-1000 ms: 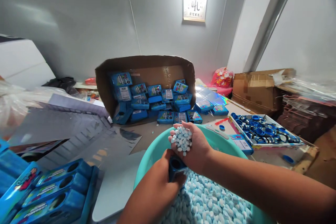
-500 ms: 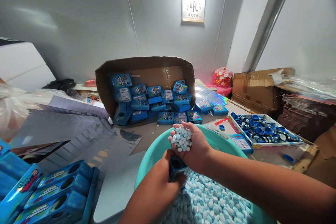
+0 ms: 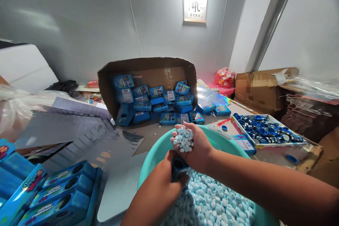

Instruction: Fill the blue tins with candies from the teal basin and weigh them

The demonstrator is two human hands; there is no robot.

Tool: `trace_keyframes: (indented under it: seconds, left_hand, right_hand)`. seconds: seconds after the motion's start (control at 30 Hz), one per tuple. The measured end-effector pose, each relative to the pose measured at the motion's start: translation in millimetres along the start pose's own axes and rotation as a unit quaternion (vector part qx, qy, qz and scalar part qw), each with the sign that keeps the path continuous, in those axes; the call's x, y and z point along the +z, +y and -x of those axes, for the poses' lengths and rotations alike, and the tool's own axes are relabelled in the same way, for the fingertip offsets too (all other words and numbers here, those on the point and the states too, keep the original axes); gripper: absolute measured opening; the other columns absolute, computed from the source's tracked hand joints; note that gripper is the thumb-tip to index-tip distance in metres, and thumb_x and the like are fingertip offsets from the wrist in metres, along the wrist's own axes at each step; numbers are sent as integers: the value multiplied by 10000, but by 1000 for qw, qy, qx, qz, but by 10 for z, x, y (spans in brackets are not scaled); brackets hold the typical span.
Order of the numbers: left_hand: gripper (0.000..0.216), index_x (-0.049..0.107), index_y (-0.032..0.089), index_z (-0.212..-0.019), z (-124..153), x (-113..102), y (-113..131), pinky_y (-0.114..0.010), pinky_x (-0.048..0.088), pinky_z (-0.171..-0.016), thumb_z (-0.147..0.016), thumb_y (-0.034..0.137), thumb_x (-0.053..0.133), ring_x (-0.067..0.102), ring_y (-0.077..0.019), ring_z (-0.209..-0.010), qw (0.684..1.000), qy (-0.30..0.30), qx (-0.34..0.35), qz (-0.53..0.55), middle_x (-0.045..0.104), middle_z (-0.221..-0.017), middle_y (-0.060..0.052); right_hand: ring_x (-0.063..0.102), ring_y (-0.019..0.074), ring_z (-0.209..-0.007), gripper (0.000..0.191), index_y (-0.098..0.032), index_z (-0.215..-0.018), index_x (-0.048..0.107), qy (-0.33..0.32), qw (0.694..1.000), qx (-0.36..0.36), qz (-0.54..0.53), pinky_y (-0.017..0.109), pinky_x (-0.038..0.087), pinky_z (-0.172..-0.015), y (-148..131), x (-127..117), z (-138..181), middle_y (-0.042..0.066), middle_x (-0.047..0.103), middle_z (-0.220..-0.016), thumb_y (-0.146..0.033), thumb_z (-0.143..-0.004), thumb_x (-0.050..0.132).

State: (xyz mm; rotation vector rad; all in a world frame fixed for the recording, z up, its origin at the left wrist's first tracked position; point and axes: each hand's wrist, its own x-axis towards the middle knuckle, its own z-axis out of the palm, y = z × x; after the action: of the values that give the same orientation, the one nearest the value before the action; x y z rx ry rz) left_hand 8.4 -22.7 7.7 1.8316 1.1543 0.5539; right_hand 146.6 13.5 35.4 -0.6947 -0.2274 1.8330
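My left hand (image 3: 159,187) grips a small blue box (image 3: 178,167) with a round hole facing up, held over a teal basin (image 3: 156,157). My right hand (image 3: 194,146) is cupped around a heap of pale blue and white candies (image 3: 184,139) just above the box's hole. The basin holds a deep layer of the same candies (image 3: 214,201).
A tipped cardboard carton (image 3: 148,69) with several blue boxes lies behind the basin. Open blue boxes (image 3: 53,194) are stacked at lower left. A tray of blue caps (image 3: 267,130) sits at right, cardboard boxes (image 3: 259,88) beyond it. Grey sheets (image 3: 74,134) lie at left.
The heap of candies in my right hand has shrunk a little. Both hands stay over the basin; the view has shifted slightly.
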Motion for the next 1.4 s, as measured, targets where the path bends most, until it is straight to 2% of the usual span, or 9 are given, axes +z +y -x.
trace_keyframes:
  seconds: [0.13,0.6,0.87,1.07,1.27,1.4]
  left_hand:
    - [459,501,218,-1244,1,0,7,-393,456,-952,-793,248,585,600,-258,-1056,1000,-5,-8,-4,650,-1190,-86]
    - [563,464,227,-1339,13,-7,20,-396,452,-968,-787,224,577,588,-275,-1135,1000,-1,4,-1,629,-1277,-99]
    - [499,482,237,-1293,4,-7,22,-381,466,-914,-803,233,576,610,-264,-1074,1000,-7,-18,-16,654,-1216,-81]
    - [529,465,253,-1321,-13,1,-17,-381,448,-990,-806,224,581,576,-262,-1170,1000,-3,-4,0,612,-1312,-73]
    - [589,412,235,-1390,-14,8,-57,-406,414,-1069,-826,237,581,526,-271,-1268,1000,-3,10,9,560,-1397,-100]
    - [537,456,218,-1337,-16,7,-52,-407,454,-1015,-814,220,580,576,-276,-1190,1000,-8,9,8,604,-1329,-110]
  right_hand:
    - [640,159,-588,132,-162,-943,595,-10,1000,5,-8,218,488,-495,-2,-6,-8,41,651,-687,-274,-884,556]
    - [632,153,-586,172,-152,-858,601,-11,1000,-16,12,208,469,-495,18,16,21,40,637,-650,-270,-909,488]
    - [631,156,-604,136,-160,-854,592,-8,1000,-18,6,214,479,-499,23,3,19,35,633,-644,-275,-886,528]
    - [609,145,-578,163,-174,-829,583,-18,1000,-16,1,212,464,-507,47,2,26,10,621,-624,-332,-844,619]
    - [604,144,-579,163,-175,-830,592,-14,1000,-19,20,214,452,-506,55,-5,31,10,628,-630,-337,-844,606]
    - [584,138,-553,165,-176,-829,590,-19,999,-21,35,220,448,-502,54,-16,29,8,630,-634,-339,-836,612]
